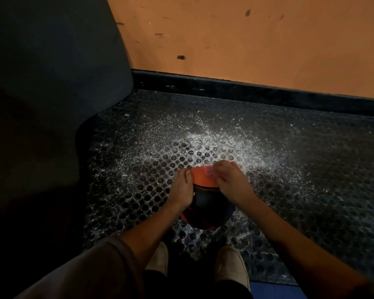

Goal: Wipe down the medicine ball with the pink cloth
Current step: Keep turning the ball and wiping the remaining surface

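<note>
The medicine ball (pixel 205 199), black with orange panels, sits on the perforated rubber floor mat in front of my feet. My left hand (pixel 181 188) rests flat against the ball's left side, fingers extended over its top edge. My right hand (pixel 229 180) presses the pink cloth (pixel 209 171) onto the orange top of the ball, fingers curled over the cloth. Only a small bunched part of the cloth shows beyond my fingers.
The black mat (pixel 289 169) with round holes is dusted with white powder around the ball. A dark padded object (pixel 52 83) rises on the left. An orange wall (pixel 246 39) with a black baseboard stands behind. My shoes (pixel 231 266) are just below the ball.
</note>
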Available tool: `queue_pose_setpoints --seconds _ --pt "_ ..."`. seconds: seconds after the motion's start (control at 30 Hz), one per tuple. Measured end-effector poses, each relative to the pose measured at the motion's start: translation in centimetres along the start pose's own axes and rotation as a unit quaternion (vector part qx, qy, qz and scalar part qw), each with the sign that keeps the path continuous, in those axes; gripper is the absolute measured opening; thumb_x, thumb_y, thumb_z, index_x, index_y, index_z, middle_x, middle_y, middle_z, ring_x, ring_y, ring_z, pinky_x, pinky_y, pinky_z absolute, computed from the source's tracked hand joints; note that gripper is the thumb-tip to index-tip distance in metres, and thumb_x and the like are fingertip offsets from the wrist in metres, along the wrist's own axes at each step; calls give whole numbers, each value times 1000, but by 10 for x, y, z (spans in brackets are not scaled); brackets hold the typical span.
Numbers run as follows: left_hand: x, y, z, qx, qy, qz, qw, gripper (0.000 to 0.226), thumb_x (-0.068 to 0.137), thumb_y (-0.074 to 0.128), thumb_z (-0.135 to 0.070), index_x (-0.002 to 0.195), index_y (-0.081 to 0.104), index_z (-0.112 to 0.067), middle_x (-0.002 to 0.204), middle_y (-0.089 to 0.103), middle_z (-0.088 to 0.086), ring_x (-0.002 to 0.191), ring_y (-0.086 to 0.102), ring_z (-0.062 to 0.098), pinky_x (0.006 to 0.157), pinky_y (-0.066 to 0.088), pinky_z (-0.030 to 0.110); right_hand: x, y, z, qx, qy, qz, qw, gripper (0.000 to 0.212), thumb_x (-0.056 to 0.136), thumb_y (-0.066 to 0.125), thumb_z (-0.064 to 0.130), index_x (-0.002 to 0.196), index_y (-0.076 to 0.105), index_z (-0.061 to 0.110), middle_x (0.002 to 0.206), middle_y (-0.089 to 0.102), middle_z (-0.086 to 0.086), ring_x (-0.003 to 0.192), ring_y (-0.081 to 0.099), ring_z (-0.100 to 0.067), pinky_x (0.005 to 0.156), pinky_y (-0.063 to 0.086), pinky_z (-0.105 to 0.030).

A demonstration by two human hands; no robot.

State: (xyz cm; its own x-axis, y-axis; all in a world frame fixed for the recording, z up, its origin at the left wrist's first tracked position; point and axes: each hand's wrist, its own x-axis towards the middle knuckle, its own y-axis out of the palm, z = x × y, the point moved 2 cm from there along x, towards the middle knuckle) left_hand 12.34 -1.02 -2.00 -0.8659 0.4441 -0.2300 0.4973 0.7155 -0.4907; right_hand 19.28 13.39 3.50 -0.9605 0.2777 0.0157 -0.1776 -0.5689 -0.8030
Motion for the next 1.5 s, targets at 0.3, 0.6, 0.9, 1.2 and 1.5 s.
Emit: queue_pose_setpoints --seconds 0.3,0.6,0.9,1.2,1.5 --pt "-16 -4 17 11 30 -3 999 37 106 23 -27 130 48 -12 126 48 7 115 47 20 104 36 40 -14 3 6 -12 -24 -29 999 22 85 60 5 95 74 18 99 64 5 88 43 -4 81 33 -23" --pt "-12 13 -3 27 -153 -28 987 46 99 22 -46 128 51 -26 132 52 8 120 50 33 102 39 50 -44 0 14 -1 -153 -39 987 22 82 54 13 93 72 18 105 64 7 94 51 -14 86 36 -21" --pt "-20 7 -8 17 -82 -35 996 42 102 28 -37 119 59 -14 123 58 9 111 54 26 98 42 41 -10 5 16 -28 -42 11 999 23 82 58 5 94 75 16 102 67 1 94 54 -15 87 36 -24" --pt "-25 -7 -5 23 -16 20 999 39 105 30 -33 124 57 -11 117 55 -2 109 50 16 97 37 30 -11 10 -13 30 90 -11 995 23 88 54 13 97 75 15 101 69 -2 95 63 -22 86 47 -30" --pt "-26 -10 11 -11 -198 12 980 44 103 27 -33 114 60 -7 125 59 14 111 55 30 97 40 35 -35 15 -13 139 34 -18 990 20 87 59 7 96 76 14 97 66 5 93 62 -7 87 47 -16"
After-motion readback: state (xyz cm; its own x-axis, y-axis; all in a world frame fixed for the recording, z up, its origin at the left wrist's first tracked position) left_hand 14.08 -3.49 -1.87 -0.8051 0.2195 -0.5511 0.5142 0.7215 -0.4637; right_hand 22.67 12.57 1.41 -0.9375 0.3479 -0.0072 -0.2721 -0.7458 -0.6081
